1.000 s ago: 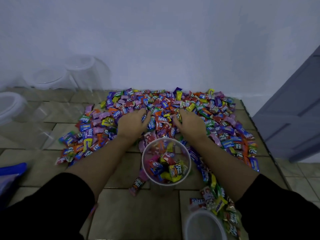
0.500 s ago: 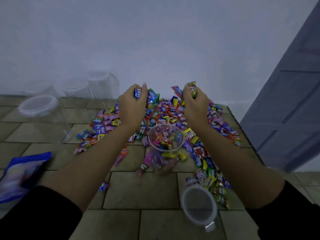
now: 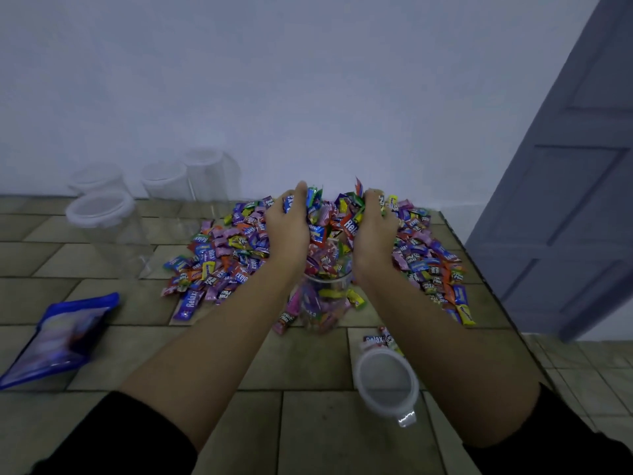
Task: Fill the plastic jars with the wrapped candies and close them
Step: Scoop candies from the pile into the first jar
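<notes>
A clear plastic jar (image 3: 322, 303), partly filled with wrapped candies, stands open on the tiled surface in front of me. My left hand (image 3: 287, 231) and my right hand (image 3: 373, 234) are cupped together just above its mouth, holding a heap of wrapped candies (image 3: 330, 217) between them. A wide pile of colourful candies (image 3: 226, 255) spreads on the surface behind and to both sides of the jar. The jar's white lid (image 3: 387, 385) lies flat to the near right.
Several empty clear jars with white lids (image 3: 102, 210) stand at the back left by the wall. A blue and white bag (image 3: 61, 337) lies at the left. The tiled surface's right edge (image 3: 486, 282) drops off toward a grey door (image 3: 565, 200).
Both hands scooped candies out of the pile, lifted them and drew them together over the jar's mouth. The camera tilted up, so more wall shows.
</notes>
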